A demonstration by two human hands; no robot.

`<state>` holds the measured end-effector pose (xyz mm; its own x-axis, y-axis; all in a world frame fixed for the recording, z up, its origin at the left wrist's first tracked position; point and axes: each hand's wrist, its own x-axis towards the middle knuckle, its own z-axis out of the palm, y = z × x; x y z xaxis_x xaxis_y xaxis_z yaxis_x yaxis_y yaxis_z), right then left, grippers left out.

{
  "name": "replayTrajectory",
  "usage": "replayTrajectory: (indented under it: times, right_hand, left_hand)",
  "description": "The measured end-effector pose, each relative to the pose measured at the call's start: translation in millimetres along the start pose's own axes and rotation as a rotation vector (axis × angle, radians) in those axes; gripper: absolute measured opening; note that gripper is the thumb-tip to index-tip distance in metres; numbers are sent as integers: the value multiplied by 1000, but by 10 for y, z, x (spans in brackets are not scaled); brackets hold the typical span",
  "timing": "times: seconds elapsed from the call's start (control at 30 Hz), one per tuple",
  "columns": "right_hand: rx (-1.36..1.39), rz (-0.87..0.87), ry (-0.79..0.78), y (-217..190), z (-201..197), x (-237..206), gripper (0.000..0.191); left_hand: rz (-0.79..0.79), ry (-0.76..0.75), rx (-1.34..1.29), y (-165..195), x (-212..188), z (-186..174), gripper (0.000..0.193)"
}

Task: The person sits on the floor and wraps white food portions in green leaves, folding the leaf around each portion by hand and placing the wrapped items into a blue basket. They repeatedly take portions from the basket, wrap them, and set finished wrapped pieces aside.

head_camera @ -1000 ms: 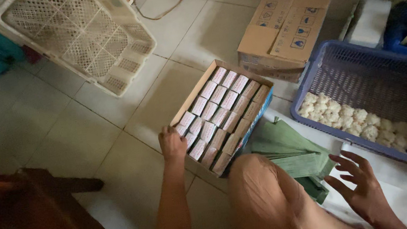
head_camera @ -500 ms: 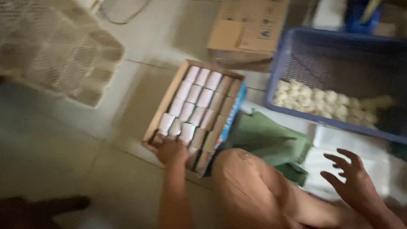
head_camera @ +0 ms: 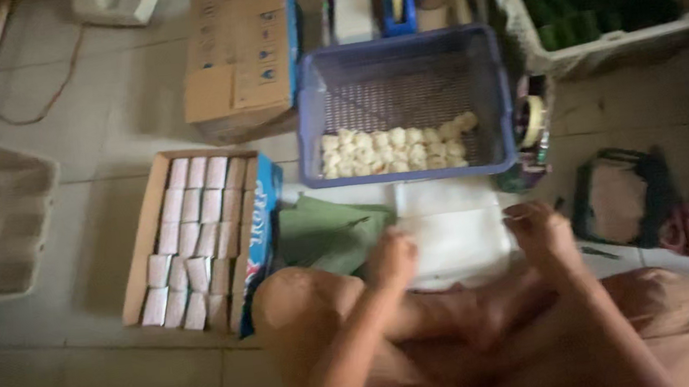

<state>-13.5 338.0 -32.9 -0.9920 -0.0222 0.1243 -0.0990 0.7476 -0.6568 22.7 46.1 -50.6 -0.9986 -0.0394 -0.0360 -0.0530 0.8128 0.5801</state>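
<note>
Moved: left hand (head_camera: 391, 258) is off the open carton of small white packets (head_camera: 197, 233) and now sits at the white sheet's (head_camera: 458, 237) left edge; right hand (head_camera: 540, 229) has come in to its right edge.
Left grip: fingers curled in, touching the sheet; pinch cannot be told.
Right grip: fingers bent down onto the sheet; hold unclear through blur.
Sheet: flat on the floor before the knees, just below the blue basket (head_camera: 398, 49) of pale lumps (head_camera: 395, 148).
Beside: green cloth (head_camera: 327, 233), between carton and sheet.
</note>
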Motion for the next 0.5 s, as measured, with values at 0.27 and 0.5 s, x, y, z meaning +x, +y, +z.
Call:
replayTrajectory:
  times: [0.27, 0.5]
  right_hand:
    - [178, 27, -106, 67, 241, -145, 21]
    - [157, 16, -97, 59, 330, 13, 22]
  left_hand:
    - [342, -57, 81, 537, -130, 942, 7]
    - [63, -156, -107, 475, 7, 536, 21]
